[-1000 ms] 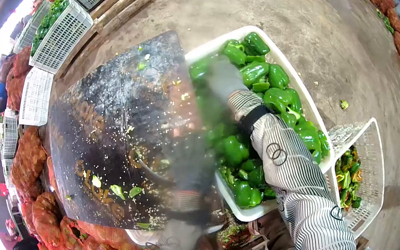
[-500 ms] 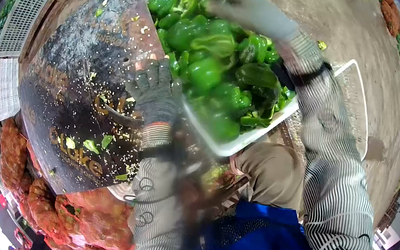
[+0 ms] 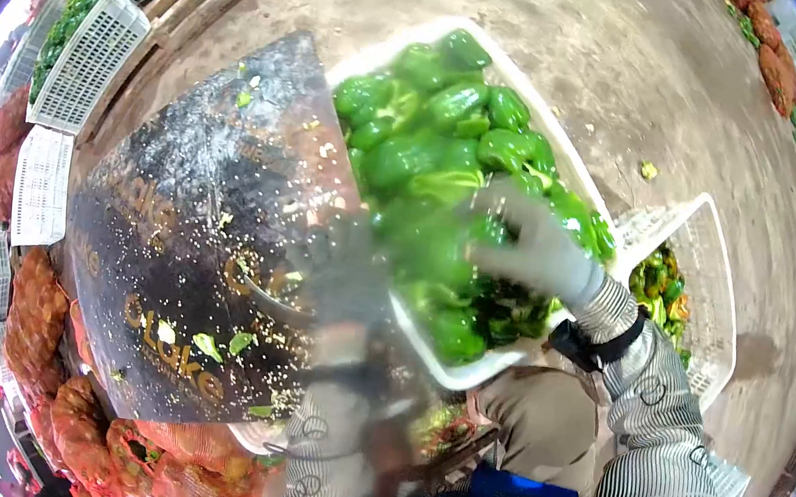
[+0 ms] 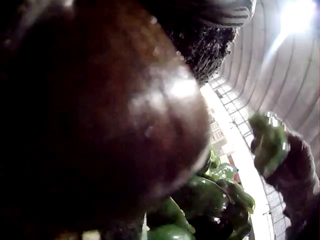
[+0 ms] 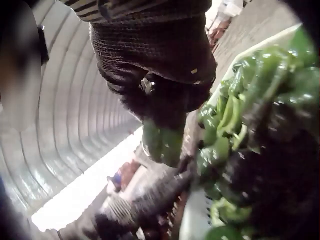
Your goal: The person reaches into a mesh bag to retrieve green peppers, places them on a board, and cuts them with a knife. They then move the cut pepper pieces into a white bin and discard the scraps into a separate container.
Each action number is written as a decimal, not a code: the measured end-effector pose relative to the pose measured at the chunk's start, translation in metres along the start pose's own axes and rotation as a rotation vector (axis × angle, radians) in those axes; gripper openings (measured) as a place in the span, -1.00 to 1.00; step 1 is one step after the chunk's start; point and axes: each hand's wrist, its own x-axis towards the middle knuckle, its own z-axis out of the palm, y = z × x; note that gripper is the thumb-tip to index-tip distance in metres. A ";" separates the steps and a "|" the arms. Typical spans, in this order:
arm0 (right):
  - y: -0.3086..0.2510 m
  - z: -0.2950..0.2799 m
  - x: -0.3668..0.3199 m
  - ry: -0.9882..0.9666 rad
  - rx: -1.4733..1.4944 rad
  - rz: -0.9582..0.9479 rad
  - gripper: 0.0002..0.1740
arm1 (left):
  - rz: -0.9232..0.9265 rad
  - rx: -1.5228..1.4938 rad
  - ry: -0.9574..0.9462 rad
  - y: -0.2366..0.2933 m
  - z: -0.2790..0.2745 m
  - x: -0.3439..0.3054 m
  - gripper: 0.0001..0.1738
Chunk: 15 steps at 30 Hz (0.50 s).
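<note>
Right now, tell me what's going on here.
A person in gloves and striped sleeves is at a white crate heaped with green peppers. The right hand grips a single pepper above the pile. The left hand is a blur over the dark, seed-strewn board beside the crate; its grip cannot be made out. A second crate holding peppers stands further right.

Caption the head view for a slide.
Gloved right hand grips a green pepper over a white crate of peppers, beside a dark seed-strewn board.
</note>
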 end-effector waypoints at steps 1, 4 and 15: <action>-0.009 -0.010 0.022 0.103 0.121 0.096 -0.51 | 0.021 0.013 0.054 -0.002 0.005 0.001 -0.29; 0.011 -0.015 0.106 0.419 0.419 0.230 -0.45 | 0.074 0.010 0.174 -0.010 0.018 0.001 -0.29; 0.074 0.029 0.187 0.070 -0.728 0.231 -0.40 | 0.114 0.017 0.305 -0.006 0.024 0.001 -0.31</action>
